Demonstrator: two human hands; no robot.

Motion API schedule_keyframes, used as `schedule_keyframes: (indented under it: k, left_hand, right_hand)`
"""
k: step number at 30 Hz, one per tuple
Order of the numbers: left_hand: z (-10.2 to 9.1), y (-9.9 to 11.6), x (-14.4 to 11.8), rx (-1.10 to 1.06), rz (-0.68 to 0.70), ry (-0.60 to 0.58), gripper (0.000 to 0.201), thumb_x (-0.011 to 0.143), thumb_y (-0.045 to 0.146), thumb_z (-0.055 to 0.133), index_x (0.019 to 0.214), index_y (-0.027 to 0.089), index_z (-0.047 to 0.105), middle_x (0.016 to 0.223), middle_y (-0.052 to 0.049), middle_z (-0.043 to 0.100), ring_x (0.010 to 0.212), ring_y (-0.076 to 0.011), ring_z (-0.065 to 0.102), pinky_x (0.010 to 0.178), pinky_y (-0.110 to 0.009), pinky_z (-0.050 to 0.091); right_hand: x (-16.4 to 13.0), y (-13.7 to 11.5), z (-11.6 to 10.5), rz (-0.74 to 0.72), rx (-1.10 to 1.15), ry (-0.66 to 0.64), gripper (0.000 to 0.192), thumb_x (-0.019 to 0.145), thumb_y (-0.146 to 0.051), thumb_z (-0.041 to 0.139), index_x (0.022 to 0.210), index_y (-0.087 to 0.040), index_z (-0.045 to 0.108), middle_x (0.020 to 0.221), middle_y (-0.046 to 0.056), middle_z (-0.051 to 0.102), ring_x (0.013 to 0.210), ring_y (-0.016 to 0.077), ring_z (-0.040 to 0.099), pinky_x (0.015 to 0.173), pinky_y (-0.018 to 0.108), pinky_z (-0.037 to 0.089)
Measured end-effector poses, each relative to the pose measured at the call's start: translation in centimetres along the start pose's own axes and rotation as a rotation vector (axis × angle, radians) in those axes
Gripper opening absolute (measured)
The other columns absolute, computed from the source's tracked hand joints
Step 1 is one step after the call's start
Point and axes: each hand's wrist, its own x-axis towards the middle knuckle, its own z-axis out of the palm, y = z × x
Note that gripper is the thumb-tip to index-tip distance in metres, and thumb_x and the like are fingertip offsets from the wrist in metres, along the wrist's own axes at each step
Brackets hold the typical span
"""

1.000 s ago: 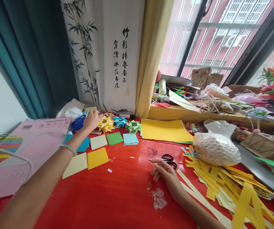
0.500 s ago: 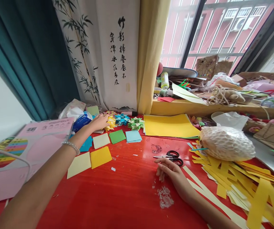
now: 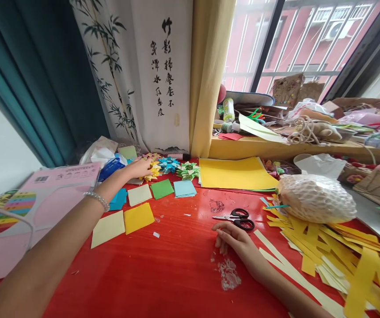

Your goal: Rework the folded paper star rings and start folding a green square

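Note:
My left hand point(image 3: 139, 168) reaches far across the red table point(image 3: 163, 269) and touches the yellow folded paper stars point(image 3: 153, 169) at the back; whether it grips one I cannot tell. Blue stars point(image 3: 168, 164) and green stars point(image 3: 188, 170) lie just right of them. My right hand point(image 3: 233, 238) rests on the table with fingers loosely curled and nothing in it, just in front of black-handled scissors point(image 3: 238, 216). Small paper squares lie between the hands: green point(image 3: 162, 188), light blue point(image 3: 184, 188), yellow point(image 3: 138, 217), pale yellow point(image 3: 108, 228).
A pink paper pack point(image 3: 44, 207) lies at the left. A large yellow sheet point(image 3: 236, 173) sits at the back, a foam-net wrapped bundle point(image 3: 316, 198) and several yellow paper strips point(image 3: 339, 251) at the right. The window ledge point(image 3: 276, 148) behind is cluttered.
My left hand has moved right from the blue packet onto the yellow stars. My right hand has stayed by the scissors. The camera has tilted slightly.

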Motion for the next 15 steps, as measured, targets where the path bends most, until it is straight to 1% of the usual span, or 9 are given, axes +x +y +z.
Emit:
schedule_keyframes:
  k: [3, 5, 8, 12, 15]
  left_hand:
    - [0.81, 0.37, -0.09, 0.015, 0.005, 0.012, 0.056, 0.074, 0.041, 0.052, 0.121, 0.015, 0.038, 0.104, -0.012, 0.061, 0.096, -0.0252, 0.056, 0.078, -0.028, 0.039]
    - [1.10, 0.44, -0.17, 0.025, 0.004, 0.025, 0.054, 0.075, 0.039, 0.050, 0.122, 0.015, 0.037, 0.103, -0.012, 0.062, 0.096, -0.0254, 0.056, 0.079, -0.029, 0.038]
    - [0.93, 0.16, -0.22, 0.038, 0.001, 0.048, 0.052, 0.078, 0.034, 0.045, 0.125, 0.014, 0.034, 0.102, -0.011, 0.062, 0.095, -0.0255, 0.056, 0.082, -0.030, 0.037]
    - [0.48, -0.41, -0.08, 0.050, 0.005, 0.075, 0.052, 0.080, 0.030, 0.040, 0.128, 0.014, 0.029, 0.111, -0.012, 0.057, 0.100, -0.0259, 0.054, 0.084, -0.031, 0.034]
    - [0.97, -0.49, 0.14, 0.052, 0.019, 0.050, 0.055, 0.077, 0.034, 0.045, 0.127, 0.016, 0.031, 0.110, -0.011, 0.058, 0.098, -0.0259, 0.055, 0.082, -0.030, 0.036]
  right_hand:
    - [0.04, 0.01, 0.04, -0.004, -0.009, 0.000, 0.025, 0.083, -0.039, 0.049, 0.092, -0.016, 0.051, 0.063, 0.000, 0.057, 0.052, 0.0102, 0.051, 0.051, 0.022, 0.039]
    - [0.03, -0.01, 0.07, -0.003, -0.017, -0.001, 0.027, 0.082, -0.041, 0.049, 0.092, -0.016, 0.051, 0.063, 0.000, 0.057, 0.052, 0.0105, 0.051, 0.051, 0.022, 0.038]
    - [0.00, -0.09, 0.11, 0.009, -0.034, 0.001, 0.029, 0.081, -0.043, 0.050, 0.091, -0.016, 0.051, 0.062, 0.000, 0.056, 0.052, 0.0110, 0.051, 0.051, 0.023, 0.039]
    - [-0.02, -0.21, 0.16, 0.018, -0.043, -0.002, 0.030, 0.080, -0.044, 0.050, 0.090, -0.016, 0.052, 0.062, 0.000, 0.056, 0.053, 0.0113, 0.051, 0.051, 0.023, 0.039]
    - [-0.04, -0.17, 0.17, 0.015, -0.048, -0.005, 0.029, 0.081, -0.043, 0.050, 0.091, -0.016, 0.052, 0.062, 0.000, 0.056, 0.053, 0.0110, 0.051, 0.052, 0.023, 0.039]
